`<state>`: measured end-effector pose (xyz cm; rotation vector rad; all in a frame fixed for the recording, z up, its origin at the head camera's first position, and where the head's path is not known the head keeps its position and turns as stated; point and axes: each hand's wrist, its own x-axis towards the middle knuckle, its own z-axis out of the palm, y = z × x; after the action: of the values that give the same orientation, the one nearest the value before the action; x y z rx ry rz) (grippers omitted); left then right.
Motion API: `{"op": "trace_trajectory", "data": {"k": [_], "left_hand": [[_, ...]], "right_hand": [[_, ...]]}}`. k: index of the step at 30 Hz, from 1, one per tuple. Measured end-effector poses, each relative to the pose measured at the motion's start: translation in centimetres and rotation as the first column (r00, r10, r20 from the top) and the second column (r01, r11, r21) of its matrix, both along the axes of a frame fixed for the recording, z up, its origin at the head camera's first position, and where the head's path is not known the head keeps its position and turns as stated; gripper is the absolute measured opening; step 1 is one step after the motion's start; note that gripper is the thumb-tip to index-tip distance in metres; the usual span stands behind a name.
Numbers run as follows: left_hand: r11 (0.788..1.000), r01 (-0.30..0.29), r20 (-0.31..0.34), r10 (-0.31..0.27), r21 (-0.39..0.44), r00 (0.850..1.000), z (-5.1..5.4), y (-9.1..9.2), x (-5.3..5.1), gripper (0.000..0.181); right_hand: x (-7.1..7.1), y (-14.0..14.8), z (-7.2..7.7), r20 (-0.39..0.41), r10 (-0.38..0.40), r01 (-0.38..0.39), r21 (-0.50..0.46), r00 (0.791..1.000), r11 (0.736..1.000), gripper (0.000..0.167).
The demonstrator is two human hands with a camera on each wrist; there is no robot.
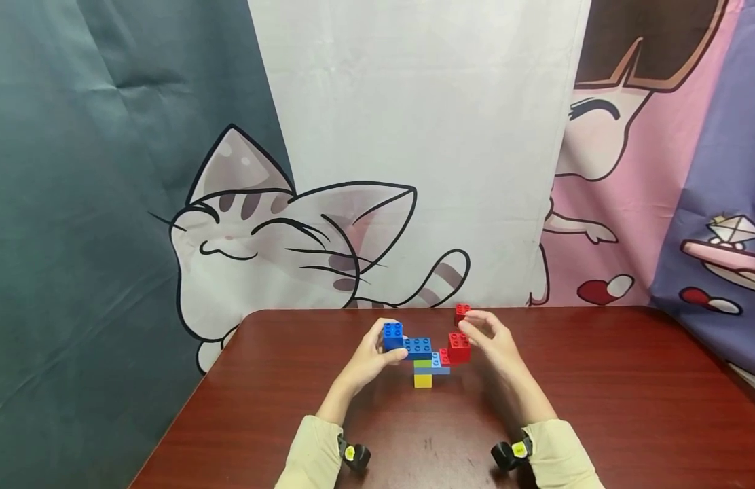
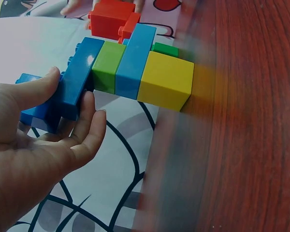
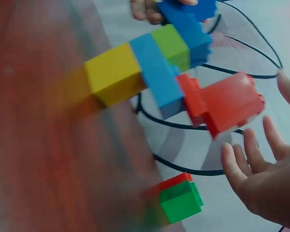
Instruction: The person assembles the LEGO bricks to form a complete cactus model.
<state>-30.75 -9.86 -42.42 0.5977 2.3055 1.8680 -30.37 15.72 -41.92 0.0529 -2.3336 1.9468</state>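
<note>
A built piece of toy building blocks stands upright over the table, its yellow block (image 1: 423,381) lowest. Above it come a light blue block (image 2: 134,62), a lime green block (image 2: 108,66) and, to the left, dark blue blocks (image 1: 418,348). Red blocks (image 3: 233,102) form its right end. My left hand (image 1: 370,356) grips the dark blue blocks at the left end, thumb on one side and fingers on the other. Beside the red end is my right hand (image 1: 496,343), fingers spread and apart from the blocks in the right wrist view, holding nothing.
Behind the right fingers, a separate red block (image 1: 462,312) stands toward the table's far edge; in the right wrist view a green block (image 3: 181,203) adjoins it. The brown table (image 1: 261,407) meets a printed cloth backdrop (image 1: 414,136) with a cartoon cat.
</note>
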Motion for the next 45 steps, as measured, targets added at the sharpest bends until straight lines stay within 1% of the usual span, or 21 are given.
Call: {"op": "trace_trajectory", "data": {"k": [2, 5, 8, 12, 16, 18, 21, 24, 25, 29, 31, 34, 38, 41, 45], "left_hand": [[1.000, 0.001, 0.005, -0.001, 0.001, 1.000, -0.1, 0.1, 0.1, 0.047], [1.000, 0.003, 0.006, -0.003, 0.003, 1.000, -0.1, 0.0, 0.1, 0.046], [1.000, -0.001, 0.005, 0.001, 0.003, 1.000, 0.0, -0.1, 0.0, 0.045], [1.000, -0.005, 0.007, 0.005, -0.001, 1.000, 0.0, -0.2, -0.1, 0.045], [1.000, -0.002, 0.012, 0.002, -0.003, 1.000, -0.1, 0.0, 0.0, 0.047], [1.000, -0.002, 0.014, 0.002, -0.002, 1.000, -0.2, 0.2, 0.1, 0.047], [1.000, -0.001, 0.015, 0.001, -0.001, 1.000, -0.3, 0.3, 0.2, 0.046], [1.000, 0.002, 0.014, -0.002, -0.001, 1.000, -0.2, 0.4, 0.1, 0.046], [1.000, 0.004, 0.014, -0.004, -0.001, 1.000, -0.2, 0.4, 0.1, 0.046], [1.000, -0.006, 0.011, 0.006, 0.002, 1.000, -0.2, 0.3, -0.1, 0.046], [1.000, -0.012, 0.010, 0.012, 0.003, 1.000, -0.1, 0.2, -0.1, 0.047], [1.000, -0.015, 0.016, 0.015, -0.002, 1.000, 0.0, 0.1, -0.1, 0.047], [1.000, -0.008, 0.015, 0.008, -0.005, 1.000, 0.1, 0.2, -0.2, 0.048], [1.000, -0.010, 0.007, 0.010, -0.002, 1.000, 0.0, 0.2, -0.2, 0.048], [1.000, -0.012, 0.014, 0.012, -0.005, 1.000, -0.1, 0.2, -0.1, 0.048]], "right_hand": [[-0.5, 0.4, 0.0, -0.016, -0.057, 0.056, -0.061, 0.998, 0.997, 0.046], [-1.5, 1.0, -0.4, 0.001, -0.124, 0.123, -0.106, 0.992, 0.987, 0.049], [-2.5, 1.4, -1.0, 0.003, -0.173, 0.173, -0.095, 0.985, 0.980, 0.050], [-3.5, 1.6, -1.7, 0.010, -0.205, 0.205, -0.086, 0.979, 0.975, 0.052], [-4.0, 1.7, -3.0, 0.034, -0.203, 0.205, -0.064, 0.979, 0.977, 0.058], [-4.1, 1.8, -3.7, 0.060, -0.192, 0.195, -0.052, 0.980, 0.979, 0.063], [-4.4, 2.0, -4.8, 0.101, -0.165, 0.173, -0.072, 0.981, 0.982, 0.068], [-4.7, 2.1, -5.6, 0.118, -0.159, 0.168, -0.070, 0.980, 0.983, 0.071], [-4.8, 2.1, -5.8, 0.118, -0.158, 0.166, -0.066, 0.980, 0.984, 0.071], [-5.3, 1.8, -6.1, 0.103, -0.159, 0.158, 0.022, 0.982, 0.987, 0.070], [-5.5, 1.6, -6.1, 0.083, -0.171, 0.166, 0.058, 0.982, 0.984, 0.069], [-5.8, 1.3, -6.4, 0.044, -0.212, 0.205, 0.129, 0.976, 0.970, 0.064], [-5.9, 1.3, -6.8, -0.007, -0.263, 0.259, 0.205, 0.965, 0.944, 0.054], [-5.9, 1.3, -7.0, -0.022, -0.266, 0.265, 0.212, 0.964, 0.941, 0.050], [-5.6, 1.4, -7.1, 0.004, -0.259, 0.254, 0.178, 0.966, 0.951, 0.049]]}}
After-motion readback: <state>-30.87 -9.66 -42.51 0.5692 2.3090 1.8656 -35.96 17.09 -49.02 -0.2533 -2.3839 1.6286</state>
